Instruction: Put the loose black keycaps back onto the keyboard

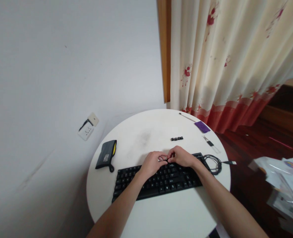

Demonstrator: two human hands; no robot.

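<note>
A black keyboard (151, 185) lies on the round white table (158, 122). Over its back edge my left hand (154, 164) and my right hand (181, 156) meet, fingertips nearly touching. Thumb and fingers of each hand are pinched together near the top row of keys. Something small and dark shows between the fingertips, too little of it to name. Just behind my hands several loose black keycaps (176, 138) stand in a short row. The right end of the keyboard is partly covered by my right hand and forearm.
A dark grey pouch (107, 154) lies at the left. On the right are a coiled USB cable (217, 167), a wire keycap puller (210, 143), a purple cloth (202, 127) and a thin brush (187, 117). Behind stand a wall with a socket (86, 131) and a curtain (211, 66).
</note>
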